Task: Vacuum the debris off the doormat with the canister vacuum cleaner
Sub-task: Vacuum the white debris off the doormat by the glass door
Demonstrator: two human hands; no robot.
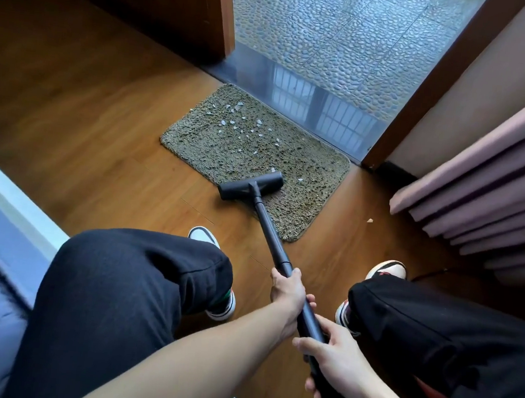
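Doormat [257,166], shaggy and olive-brown, lies on the wooden floor [87,120] with its far edge against the dark threshold [295,100] of an open doorway. Small pale bits of debris [239,123] are scattered mostly over the mat's far half, and a couple lie near the vacuum head [251,185]. That black head rests on the mat's near left edge, with one end over bare floor. Its black wand [270,234] slants back to a seated person. The left hand [289,291] grips the wand nearer the head, and the right hand [334,360] grips it just behind. Knees [120,281] in black trousers flank the wand. A pink curtain [492,203] hangs on the right.
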